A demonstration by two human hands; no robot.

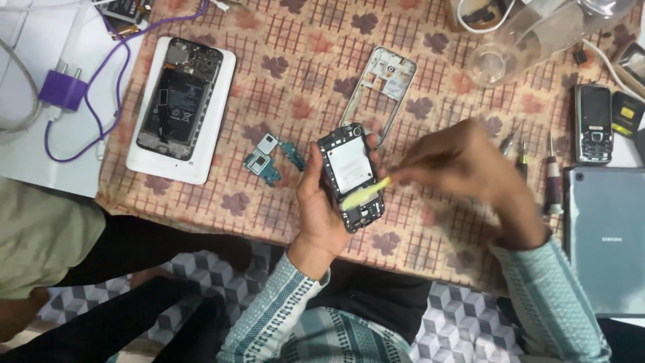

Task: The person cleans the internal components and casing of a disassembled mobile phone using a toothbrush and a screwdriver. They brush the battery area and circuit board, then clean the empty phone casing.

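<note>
Spread beneath your hands is a desk [430, 74] covered by a peach cloth printed with a brown grid and dark leaves, and below its near edge lies a floor of grey cube pattern. Your left hand [321, 214] has its grip wrapped firmly around an opened phone [352, 176], back cover off, white battery label facing up; it is held tilted just above the desk's near edge. Your right hand [463, 168] is blurred, its grip pinched narrow on a yellow-green pry tool [366, 192] whose tip lies across the lower part of the phone.

Just left of the held phone lies a small teal circuit board [266, 160]. Farther left, a second opened phone [180, 97] rests on a white rectangular pad [216, 107], its dark battery label showing. Just above your grip lies a bare silver frame [379, 91]. Right of your right hand stand screwdrivers [551, 181], then a grey tablet [605, 235], with a small keypad phone [593, 124] above it. Far left, a purple charger plug [64, 89] trails its purple cable.
</note>
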